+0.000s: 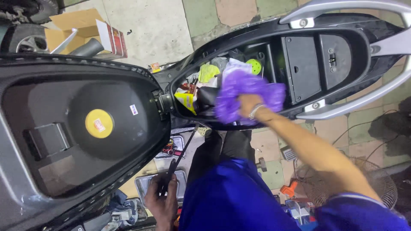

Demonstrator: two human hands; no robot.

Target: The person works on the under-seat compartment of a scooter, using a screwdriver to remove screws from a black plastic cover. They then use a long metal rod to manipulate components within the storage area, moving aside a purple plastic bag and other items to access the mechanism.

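Observation:
My right hand reaches into the open under-seat compartment of a black scooter and grips a crumpled purple bag. Beside the bag lie a yellow-green cloth, a white item, a yellow packet and a round green disc. My left hand is low, below the raised seat, closed around the end of a long thin black rod that slants up toward the compartment's rim. The seat's black underside carries a round yellow sticker.
A grey grab rail frames the scooter's tail. On the tiled floor are a metal tray with tools, a wire fan guard, an orange tool and an open cardboard box beside a wheel.

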